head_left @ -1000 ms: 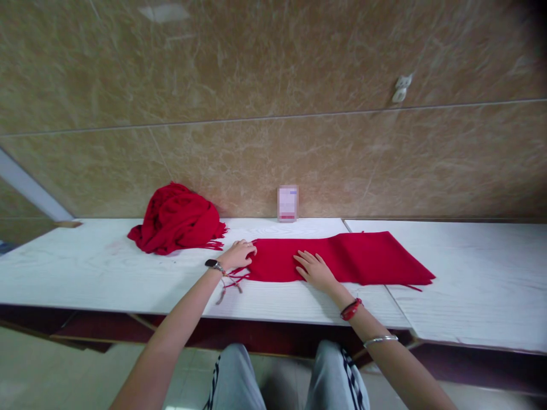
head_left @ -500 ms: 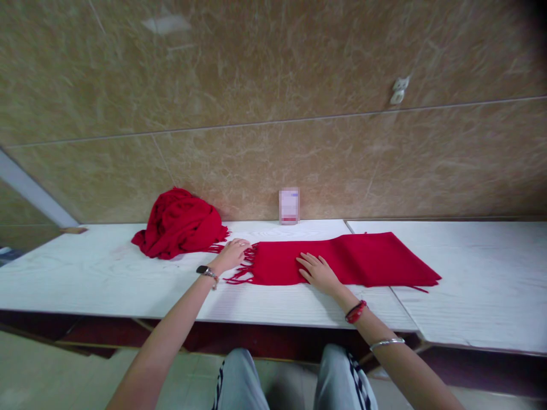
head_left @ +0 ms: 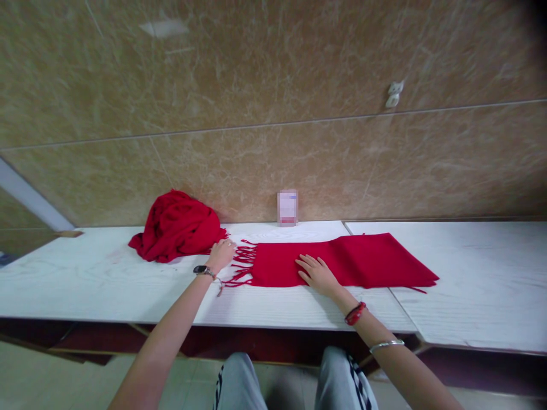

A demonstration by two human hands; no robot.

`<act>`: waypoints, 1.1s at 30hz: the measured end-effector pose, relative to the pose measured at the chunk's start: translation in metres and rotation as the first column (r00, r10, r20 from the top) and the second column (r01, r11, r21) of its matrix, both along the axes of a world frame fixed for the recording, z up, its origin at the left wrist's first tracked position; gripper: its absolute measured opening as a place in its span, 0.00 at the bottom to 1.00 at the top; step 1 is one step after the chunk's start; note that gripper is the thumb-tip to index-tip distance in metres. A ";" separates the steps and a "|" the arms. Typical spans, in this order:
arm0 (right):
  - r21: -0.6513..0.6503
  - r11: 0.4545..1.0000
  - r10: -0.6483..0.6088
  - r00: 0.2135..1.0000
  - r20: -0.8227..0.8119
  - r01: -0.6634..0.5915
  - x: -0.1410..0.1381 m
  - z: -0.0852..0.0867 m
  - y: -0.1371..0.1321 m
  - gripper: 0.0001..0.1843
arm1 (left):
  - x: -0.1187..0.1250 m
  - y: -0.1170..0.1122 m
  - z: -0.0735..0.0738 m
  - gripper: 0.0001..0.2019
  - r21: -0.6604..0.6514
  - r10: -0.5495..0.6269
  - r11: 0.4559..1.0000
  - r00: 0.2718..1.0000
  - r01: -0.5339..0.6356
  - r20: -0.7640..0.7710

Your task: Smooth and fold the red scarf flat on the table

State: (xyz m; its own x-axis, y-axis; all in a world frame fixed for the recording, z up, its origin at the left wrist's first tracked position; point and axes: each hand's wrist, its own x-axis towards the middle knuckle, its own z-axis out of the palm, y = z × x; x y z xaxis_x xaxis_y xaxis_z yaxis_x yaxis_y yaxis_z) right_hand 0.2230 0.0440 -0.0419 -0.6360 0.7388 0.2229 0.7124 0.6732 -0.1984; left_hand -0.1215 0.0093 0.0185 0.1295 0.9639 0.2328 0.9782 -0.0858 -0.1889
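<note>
A folded red scarf (head_left: pixel 342 259) lies lengthwise on the white tabletop, its fringe (head_left: pixel 243 263) pointing left. My right hand (head_left: pixel 318 275) rests flat on the scarf left of its middle, fingers spread. Just left of the fringe, my left hand (head_left: pixel 221 254) is low over the table with its fingers slightly bent; no held item shows in it. It is next to the right edge of a bunched red scarf (head_left: pixel 177 228), whose fringe partly passes behind the hand. What lies under the left palm is hidden.
A small white card-like box (head_left: pixel 288 208), blurred out, stands against the brown marbled wall (head_left: pixel 239 171). A white cat-shaped piece (head_left: pixel 394 94) is fixed higher up. The white table (head_left: pixel 482 285) has a seam right of centre, and dark open shelving runs beneath its front edge.
My left hand has moved left, away from the folded scarf's fringe, and its strands now show more fully. My right hand stays on the scarf. The view has shifted slightly.
</note>
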 end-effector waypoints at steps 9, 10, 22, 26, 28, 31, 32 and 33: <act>-0.024 1.000 0.003 1.000 -0.006 -0.003 0.000 0.001 0.001 0.24 | 0.031 0.021 -0.011 0.13 -0.035 -0.147 0.988 0.984 0.151 0.098; -0.026 1.000 0.003 1.000 -0.005 -0.003 0.000 0.002 0.000 0.24 | 0.024 0.020 -0.011 0.13 -0.014 -0.097 0.995 0.990 0.099 0.104; -0.034 0.999 0.000 1.000 -0.026 -0.001 0.001 0.004 0.000 0.23 | 0.041 0.026 -0.019 0.23 -0.012 -0.233 0.971 0.955 0.239 0.183; -0.042 0.999 0.002 1.000 -0.019 -0.003 0.001 0.004 0.001 0.23 | 0.039 0.032 -0.025 0.24 0.016 -0.132 0.991 0.976 0.132 0.175; -0.040 0.999 0.002 1.000 -0.022 -0.003 0.001 0.004 0.001 0.23 | 0.029 0.031 -0.023 0.22 0.039 -0.077 0.997 0.983 0.071 0.169; -0.039 0.999 -0.002 1.000 -0.027 0.001 0.001 0.004 0.001 0.24 | 0.013 0.026 -0.017 0.18 0.080 0.021 0.996 0.986 -0.034 0.163; -0.040 0.999 -0.003 1.000 -0.027 0.002 0.001 0.004 0.001 0.24 | 0.010 0.025 -0.015 0.18 0.091 0.049 0.994 0.986 -0.064 0.162; -0.041 0.999 -0.002 1.000 -0.027 0.001 0.001 0.004 0.001 0.23 | 0.008 0.023 -0.013 0.19 0.099 0.068 0.991 0.984 -0.085 0.162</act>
State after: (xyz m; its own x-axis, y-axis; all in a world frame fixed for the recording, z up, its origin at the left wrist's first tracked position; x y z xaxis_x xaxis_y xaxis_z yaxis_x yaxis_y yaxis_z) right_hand 0.2239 0.0451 -0.0379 -0.6291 0.7484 0.2100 0.7072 0.6632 -0.2451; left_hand -0.1136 0.0325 0.0053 0.0097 0.9386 0.3450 0.9994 0.0027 -0.0356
